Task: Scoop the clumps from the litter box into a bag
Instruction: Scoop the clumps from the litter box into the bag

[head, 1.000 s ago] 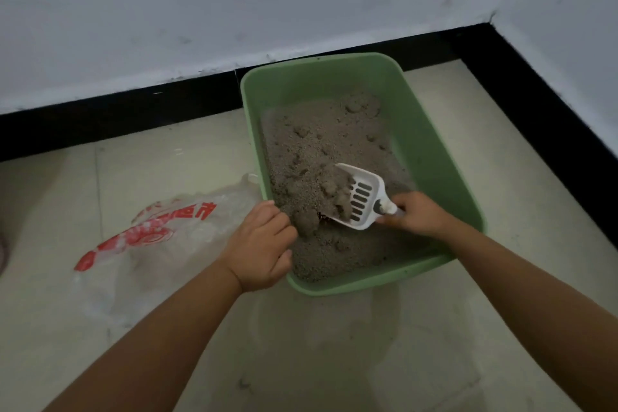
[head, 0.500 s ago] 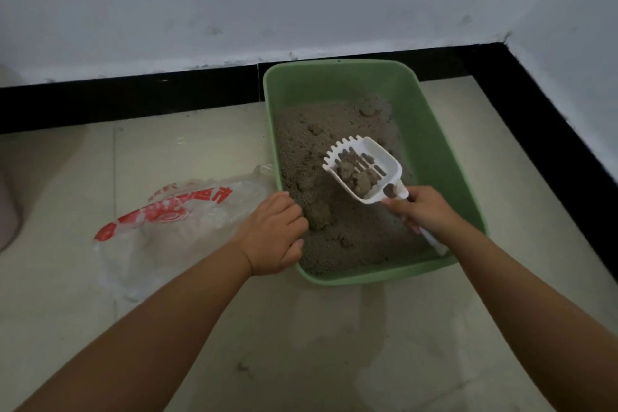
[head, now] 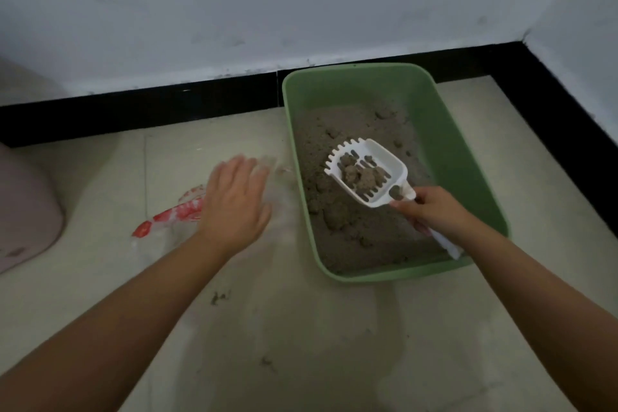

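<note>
On the floor, at about two o'clock from where the person crouches, the green box (head: 468, 150) sits against the black skirting with grey litter (head: 354, 231) filling it. The right hand (head: 434, 211) grips the handle of the white scoop (head: 368, 174), its fingers curled round it, and holds the scoop clear above the litter with its toothed edge pointing to ten o'clock. Several clumps (head: 364, 176) lie in its slotted bowl. Half a second ago the scoop was at much the same height and as full; a second ago it was still dug into the litter.

The left hand (head: 234, 204) differs most. Earlier it rested curled on the box's near left rim; now it has left the rim and is out at nine o'clock from the box, fingers straight and blurred, spread over the clear bag (head: 174, 214) with red print that lies flat on the tiles beside the box. Whether it touches the bag I cannot tell. A pinkish tub (head: 23, 211) shows at the far left edge.
</note>
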### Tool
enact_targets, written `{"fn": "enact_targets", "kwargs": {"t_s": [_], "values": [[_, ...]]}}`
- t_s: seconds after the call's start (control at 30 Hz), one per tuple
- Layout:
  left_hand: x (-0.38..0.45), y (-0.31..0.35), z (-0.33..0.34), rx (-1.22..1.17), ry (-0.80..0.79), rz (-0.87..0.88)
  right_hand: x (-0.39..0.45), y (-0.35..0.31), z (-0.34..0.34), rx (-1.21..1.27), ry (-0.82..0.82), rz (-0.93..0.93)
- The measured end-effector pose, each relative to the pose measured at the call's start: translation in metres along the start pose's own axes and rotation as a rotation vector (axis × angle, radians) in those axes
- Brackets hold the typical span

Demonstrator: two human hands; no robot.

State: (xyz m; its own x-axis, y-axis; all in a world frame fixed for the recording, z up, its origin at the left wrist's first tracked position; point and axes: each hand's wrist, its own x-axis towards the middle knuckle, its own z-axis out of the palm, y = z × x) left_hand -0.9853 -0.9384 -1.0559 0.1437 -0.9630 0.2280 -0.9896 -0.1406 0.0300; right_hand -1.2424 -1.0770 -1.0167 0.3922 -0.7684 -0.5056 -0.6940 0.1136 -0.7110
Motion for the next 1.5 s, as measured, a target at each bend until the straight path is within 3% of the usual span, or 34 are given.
{"fn": "enact_targets", "kwargs": {"t_s": [0.13, 0.2, 0.43, 0.67, 0.83, 1.0, 1.17, 1.23, 1.33, 1.4, 1.5], "values": [[-0.015, -0.038, -0.027, 0.117, -0.492, -0.342, -0.008, -0.021, 0.015, -0.003, -0.109, -0.023], [-0.023, -0.053, -0.026, 0.119, -0.557, -0.404, -0.012, -0.037, 0.026, -0.054, -0.177, -0.047], [-0.028, -0.07, -0.021, -0.346, -0.464, -0.691, -0.024, -0.085, 0.075, -0.147, -0.424, 0.022], [-0.031, -0.077, -0.013, -0.825, -0.419, -1.057, -0.017, -0.106, 0.125, -0.363, -0.414, 0.029], [-0.044, -0.07, -0.009, -0.915, -0.429, -1.049, -0.013, -0.131, 0.165, -0.903, -0.287, -0.163], [-0.052, -0.074, -0.005, -0.905, -0.427, -1.035, -0.012, -0.133, 0.188, -1.192, -0.211, -0.193], [-0.055, -0.084, -0.003, -0.803, -0.338, -1.031, -0.02, -0.132, 0.167, -1.252, -0.001, -0.39], [-0.055, -0.086, -0.005, -0.747, -0.322, -1.019, -0.024, -0.133, 0.156, -1.234, 0.04, -0.376], [-0.053, -0.081, -0.013, -0.558, -0.262, -0.93, -0.021, -0.129, 0.125, -1.007, 0.067, -0.296], [-0.05, -0.073, -0.019, -0.372, -0.152, -0.778, -0.019, -0.119, 0.094, -0.903, 0.146, -0.323], [-0.042, -0.053, -0.022, -0.253, 0.118, -0.372, -0.014, -0.101, 0.049, -0.816, 0.169, -0.238]]}}
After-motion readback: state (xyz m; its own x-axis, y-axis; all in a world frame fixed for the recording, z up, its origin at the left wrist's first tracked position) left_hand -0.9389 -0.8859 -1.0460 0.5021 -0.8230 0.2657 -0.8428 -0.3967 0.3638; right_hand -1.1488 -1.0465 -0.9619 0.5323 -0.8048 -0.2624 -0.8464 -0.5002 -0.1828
